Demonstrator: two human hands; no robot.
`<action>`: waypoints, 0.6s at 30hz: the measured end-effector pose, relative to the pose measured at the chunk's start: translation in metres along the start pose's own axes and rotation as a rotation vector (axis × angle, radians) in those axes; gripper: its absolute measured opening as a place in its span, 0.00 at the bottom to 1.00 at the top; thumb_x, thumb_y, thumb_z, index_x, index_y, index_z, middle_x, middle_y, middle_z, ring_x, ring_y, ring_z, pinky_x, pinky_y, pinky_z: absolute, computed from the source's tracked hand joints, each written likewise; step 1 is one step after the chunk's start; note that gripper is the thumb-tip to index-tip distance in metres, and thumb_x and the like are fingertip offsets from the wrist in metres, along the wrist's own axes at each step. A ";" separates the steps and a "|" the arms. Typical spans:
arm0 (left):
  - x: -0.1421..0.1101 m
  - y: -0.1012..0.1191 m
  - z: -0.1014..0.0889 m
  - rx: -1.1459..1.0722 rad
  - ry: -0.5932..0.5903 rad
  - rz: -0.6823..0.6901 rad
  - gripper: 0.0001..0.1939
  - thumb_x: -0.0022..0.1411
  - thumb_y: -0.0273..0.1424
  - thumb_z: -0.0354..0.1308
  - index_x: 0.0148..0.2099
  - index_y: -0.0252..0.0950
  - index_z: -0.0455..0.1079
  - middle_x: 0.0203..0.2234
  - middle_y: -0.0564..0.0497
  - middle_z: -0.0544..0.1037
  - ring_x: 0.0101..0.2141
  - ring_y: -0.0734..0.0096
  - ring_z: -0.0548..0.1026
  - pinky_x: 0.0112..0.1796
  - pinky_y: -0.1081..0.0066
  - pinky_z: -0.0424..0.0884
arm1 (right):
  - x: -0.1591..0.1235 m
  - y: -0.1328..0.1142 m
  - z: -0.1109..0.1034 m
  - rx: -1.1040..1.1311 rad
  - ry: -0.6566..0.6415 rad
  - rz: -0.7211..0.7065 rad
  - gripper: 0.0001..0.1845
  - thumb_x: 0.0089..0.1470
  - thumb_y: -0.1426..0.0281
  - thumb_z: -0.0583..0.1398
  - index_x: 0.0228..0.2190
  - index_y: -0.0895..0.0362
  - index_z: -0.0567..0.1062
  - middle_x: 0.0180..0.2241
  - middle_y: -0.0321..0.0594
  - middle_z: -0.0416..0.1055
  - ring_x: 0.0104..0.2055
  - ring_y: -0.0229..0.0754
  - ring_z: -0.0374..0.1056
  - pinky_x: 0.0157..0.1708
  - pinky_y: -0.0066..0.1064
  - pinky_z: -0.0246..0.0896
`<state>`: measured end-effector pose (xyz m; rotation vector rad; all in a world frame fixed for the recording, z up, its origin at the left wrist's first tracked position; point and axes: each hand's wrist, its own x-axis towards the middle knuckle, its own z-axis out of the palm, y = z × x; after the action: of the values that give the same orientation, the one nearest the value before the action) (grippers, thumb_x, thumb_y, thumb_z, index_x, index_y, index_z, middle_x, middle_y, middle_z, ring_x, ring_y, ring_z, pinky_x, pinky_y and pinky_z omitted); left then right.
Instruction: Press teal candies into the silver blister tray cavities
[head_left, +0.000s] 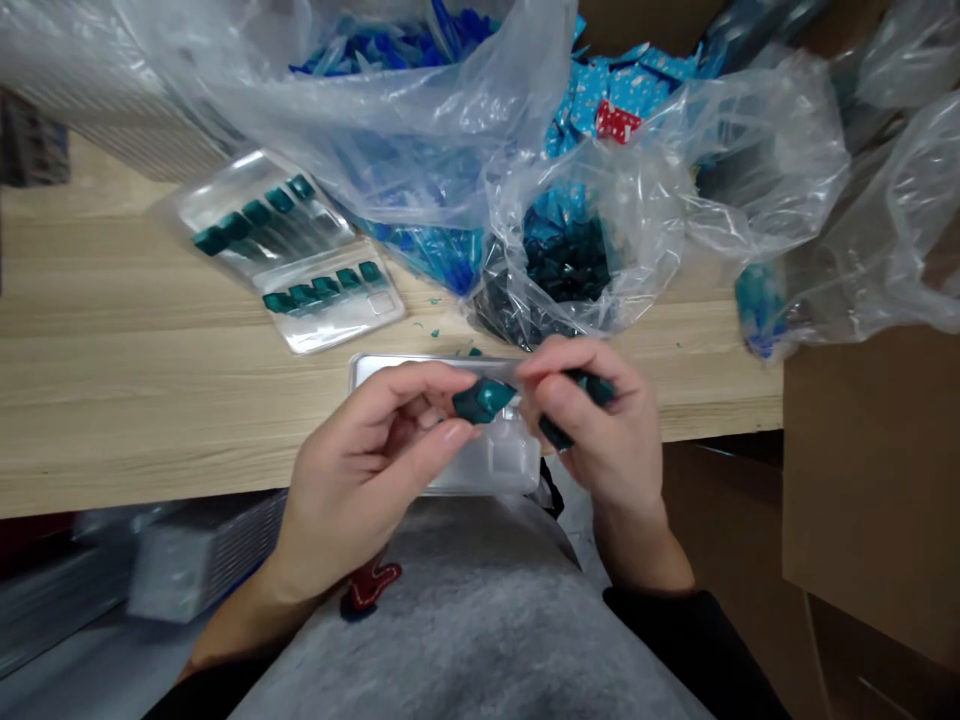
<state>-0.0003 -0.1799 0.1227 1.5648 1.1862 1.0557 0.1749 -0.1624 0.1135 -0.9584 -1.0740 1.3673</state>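
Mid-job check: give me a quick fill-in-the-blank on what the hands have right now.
The left hand and right hand hold a small piece coloured ____.
Under them, a clear plastic tray rests on a table of pale ____.
Below the table edge shows the person's lap in ____ cloth.

teal; wood; grey

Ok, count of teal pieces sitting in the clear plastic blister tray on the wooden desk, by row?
Clear plastic blister tray, teal pieces by row:
Upper row of glossy teal pieces: 5
Lower row of glossy teal pieces: 5
Total: 10
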 end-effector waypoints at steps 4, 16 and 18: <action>0.002 0.002 -0.002 0.002 -0.002 0.088 0.11 0.66 0.27 0.62 0.50 0.45 0.71 0.36 0.54 0.79 0.32 0.75 0.78 0.32 0.75 0.79 | -0.010 -0.010 -0.003 -0.298 -0.069 -0.132 0.07 0.57 0.71 0.67 0.39 0.49 0.82 0.36 0.33 0.79 0.40 0.36 0.75 0.43 0.30 0.72; 0.001 -0.005 -0.003 0.063 -0.174 0.260 0.15 0.65 0.19 0.57 0.50 0.41 0.68 0.39 0.53 0.80 0.40 0.74 0.79 0.40 0.73 0.79 | -0.011 -0.020 -0.017 -0.548 -0.290 -0.124 0.14 0.56 0.70 0.68 0.46 0.52 0.80 0.41 0.36 0.80 0.43 0.38 0.77 0.45 0.28 0.74; -0.001 -0.004 -0.009 0.122 -0.196 0.283 0.13 0.67 0.21 0.57 0.51 0.40 0.67 0.41 0.51 0.79 0.42 0.74 0.79 0.42 0.74 0.78 | -0.014 -0.021 -0.022 -0.604 -0.261 -0.138 0.13 0.58 0.72 0.67 0.46 0.54 0.79 0.42 0.36 0.80 0.43 0.36 0.76 0.45 0.27 0.74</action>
<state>-0.0096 -0.1791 0.1207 1.9263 0.9285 0.9938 0.2027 -0.1750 0.1278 -1.1232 -1.7800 1.0870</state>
